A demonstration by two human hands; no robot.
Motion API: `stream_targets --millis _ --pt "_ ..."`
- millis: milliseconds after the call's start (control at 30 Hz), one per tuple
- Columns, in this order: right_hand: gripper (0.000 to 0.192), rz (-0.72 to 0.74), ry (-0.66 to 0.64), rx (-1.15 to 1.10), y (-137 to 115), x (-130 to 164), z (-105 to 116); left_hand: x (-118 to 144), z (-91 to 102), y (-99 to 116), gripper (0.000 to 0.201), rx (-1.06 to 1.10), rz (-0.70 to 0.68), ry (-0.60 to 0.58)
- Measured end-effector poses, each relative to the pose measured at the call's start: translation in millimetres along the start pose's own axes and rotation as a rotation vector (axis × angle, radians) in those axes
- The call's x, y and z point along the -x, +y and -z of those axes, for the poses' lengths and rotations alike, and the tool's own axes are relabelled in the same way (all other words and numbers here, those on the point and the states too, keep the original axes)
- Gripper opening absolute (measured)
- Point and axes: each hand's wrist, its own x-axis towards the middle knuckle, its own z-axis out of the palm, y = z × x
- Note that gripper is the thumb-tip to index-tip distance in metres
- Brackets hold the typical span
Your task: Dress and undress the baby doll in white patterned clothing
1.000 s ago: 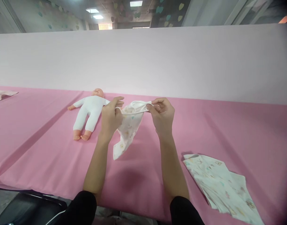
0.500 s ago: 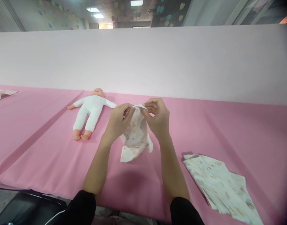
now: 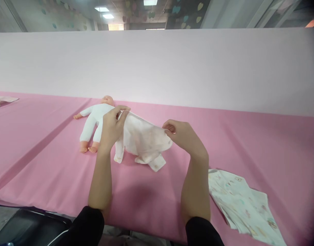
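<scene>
Between my two hands a small white baby shirt with a faint print is stretched out above the pink surface. My left hand pinches its upper left edge, thumb against fingers. At the other end of that edge, my right hand grips the cloth near its right corner. One sleeve hangs down beside my left hand, and another fold dangles below the middle. Just behind my left hand lies a baby doll in a white suit, on its back, its arm on that side partly covered by my hand.
A folded, printed white baby garment lies at the right front of the pink padded table. Pale pink cloth is at the far left. A white wall panel rises behind. A black chair stands at the lower left.
My hands have moved apart, the left one leftward and the right one rightward and slightly down. The shirt, bunched between them before, is now spread wide.
</scene>
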Motion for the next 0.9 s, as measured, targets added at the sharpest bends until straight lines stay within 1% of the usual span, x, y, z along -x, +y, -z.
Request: stream_targets --millis 67,133,200,233,267,300,333,400,467,500,533,567,600,667,733,767,833,867,900 --pt "0.02 -0.021 0.049 0.038 7 -2 2 0 8.0 -5 0.021 -0.005 0.018 -0.044" --pt "0.023 -0.045 0.116 0.048 15 -4 3 0 16.8 -10 0.022 0.005 0.024 -0.147" --pt "0.026 -0.08 0.24 0.035 21 -5 5 1 24.6 -17 0.023 -0.004 0.017 -0.222" --pt "0.026 -0.097 0.319 0.026 24 -5 6 1 27.2 -20 0.023 -0.02 0.01 -0.226" --pt "0.025 -0.108 0.404 0.02 25 -5 8 0 28.7 -23 0.024 -0.042 0.001 -0.203" --pt "0.025 -0.11 0.486 0.018 26 -5 9 0 28.9 -26 0.025 -0.069 -0.009 -0.152" --pt "0.025 -0.104 0.565 0.019 25 -4 10 -1 28.0 -27 0.028 -0.098 -0.02 -0.078" --pt "0.026 -0.074 0.72 0.023 21 -3 12 -2 24.6 -25 0.032 -0.142 -0.04 0.11" --pt "0.027 -0.044 0.87 0.01 16 -1 14 -3 22.3 -21 0.031 -0.137 -0.047 0.283" --pt "0.028 -0.036 0.947 -0.006 14 0 15 -3 22.8 -19 0.029 -0.107 -0.042 0.339" --pt "0.029 -0.029 1.017 -0.029 13 1 16 -2 24.7 -17 0.026 -0.062 -0.03 0.365" --pt "0.028 -0.021 1.073 -0.057 13 3 18 -1 28.1 -17 0.023 -0.01 -0.009 0.366" --pt "0.027 -0.012 1.11 -0.092 13 6 21 0 32.7 -17 0.02 0.04 0.022 0.349" --pt "0.02 0.005 1.119 -0.173 16 15 27 3 44.2 -23 0.012 0.131 0.101 0.266" --pt "0.016 0.011 1.085 -0.242 18 28 35 5 55.6 -34 0.007 0.225 0.169 0.106" --pt "0.017 -0.004 1.061 -0.255 18 36 40 6 60.0 -39 0.011 0.276 0.19 0.011" --pt "0.016 -0.079 1.023 -0.24 20 50 50 5 63.9 -51 0.02 0.358 0.206 -0.165" --pt "0.016 -0.135 0.973 -0.229 23 56 54 4 62.9 -55 0.022 0.374 0.21 -0.227" --pt "0.015 -0.196 0.895 -0.227 26 59 58 3 59.9 -59 0.023 0.369 0.218 -0.269"
